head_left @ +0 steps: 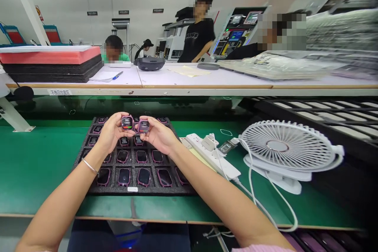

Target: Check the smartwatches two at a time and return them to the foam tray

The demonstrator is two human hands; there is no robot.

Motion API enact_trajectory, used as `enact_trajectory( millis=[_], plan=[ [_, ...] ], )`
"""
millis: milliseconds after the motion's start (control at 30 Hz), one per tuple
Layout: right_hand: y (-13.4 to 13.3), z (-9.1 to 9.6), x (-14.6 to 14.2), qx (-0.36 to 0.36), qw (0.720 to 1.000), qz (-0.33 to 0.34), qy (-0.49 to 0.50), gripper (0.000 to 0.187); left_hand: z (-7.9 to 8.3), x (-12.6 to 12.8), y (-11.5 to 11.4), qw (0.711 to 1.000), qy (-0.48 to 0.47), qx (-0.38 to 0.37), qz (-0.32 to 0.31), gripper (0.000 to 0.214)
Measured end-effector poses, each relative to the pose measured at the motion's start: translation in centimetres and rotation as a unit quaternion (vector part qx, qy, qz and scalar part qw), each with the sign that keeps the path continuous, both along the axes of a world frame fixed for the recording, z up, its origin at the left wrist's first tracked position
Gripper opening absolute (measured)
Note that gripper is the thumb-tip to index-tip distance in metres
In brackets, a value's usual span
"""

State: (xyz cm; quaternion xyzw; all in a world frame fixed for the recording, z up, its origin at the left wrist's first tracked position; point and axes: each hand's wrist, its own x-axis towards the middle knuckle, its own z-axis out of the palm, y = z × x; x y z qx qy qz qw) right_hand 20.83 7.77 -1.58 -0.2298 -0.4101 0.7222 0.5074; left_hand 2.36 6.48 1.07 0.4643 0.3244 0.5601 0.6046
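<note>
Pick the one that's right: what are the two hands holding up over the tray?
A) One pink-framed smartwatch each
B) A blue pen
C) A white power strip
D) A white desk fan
A: the left hand holds a pink-framed smartwatch and the right hand another pink-framed smartwatch, above the black foam tray.

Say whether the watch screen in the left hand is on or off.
On: the watch in the left hand shows lit red and green bars, while watches in the tray look dark.

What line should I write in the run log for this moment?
left hand: holds one smartwatch | right hand: holds second smartwatch | below: black foam tray
</note>
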Motion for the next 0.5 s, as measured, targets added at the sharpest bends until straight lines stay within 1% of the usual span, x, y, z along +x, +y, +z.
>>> enact_trajectory(
  millis=[133, 267, 367, 500],
  plan=[
    [-1.7, 2.4, -1.0, 0.030, 0.999, -0.006, -0.013, 0.017, 2.3, -0.6, -2.1, 0.999, 0.021, 0.035, 0.003, 0.032],
    [-2.9, 5.5, -1.8, 0.057, 0.998, -0.021, -0.026, 0.017, 5.2, -1.3, -3.8, 0.997, 0.041, 0.067, 0.018, 0.034],
    [-3.3, 8.5, -2.0, 0.095, 0.994, -0.028, -0.034, 0.018, 7.8, -1.4, -4.2, 0.993, 0.047, 0.105, 0.008, 0.036],
    [-3.6, 12.6, -1.8, 0.134, 0.989, -0.046, -0.033, 0.022, 11.1, -0.8, -4.0, 0.987, 0.032, 0.155, 0.003, 0.035]
  ],
)
